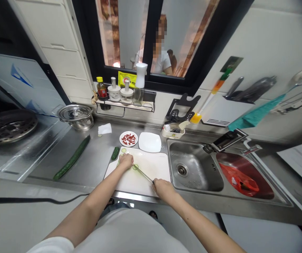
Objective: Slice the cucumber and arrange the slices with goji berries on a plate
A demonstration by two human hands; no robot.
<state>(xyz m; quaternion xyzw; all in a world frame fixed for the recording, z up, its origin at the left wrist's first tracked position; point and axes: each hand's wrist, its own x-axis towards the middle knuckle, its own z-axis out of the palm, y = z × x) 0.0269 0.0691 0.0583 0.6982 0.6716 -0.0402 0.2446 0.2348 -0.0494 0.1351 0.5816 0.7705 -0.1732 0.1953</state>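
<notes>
On the white cutting board (153, 163), my left hand (126, 161) is closed with its fingers curled over a piece of cucumber that it mostly hides; pale green edges show beside it. My right hand (164, 190) grips the handle of a knife (144, 174), whose blade points up-left to the left fingertips. A thin cucumber slice (135, 167) lies at the blade, and another slice (123, 150) rests near the board's far left corner. Just off that corner is a short cut length of cucumber (115, 153). A long whole cucumber (73, 159) lies on the steel counter further left.
Behind the board stand a plate of red pieces (128, 139) and a white square plate (150, 142). To the right is a double sink (195, 172) with a red bag (239, 178). A lidded pot (76, 116) sits back left, beneath a seasoning rack (127, 104).
</notes>
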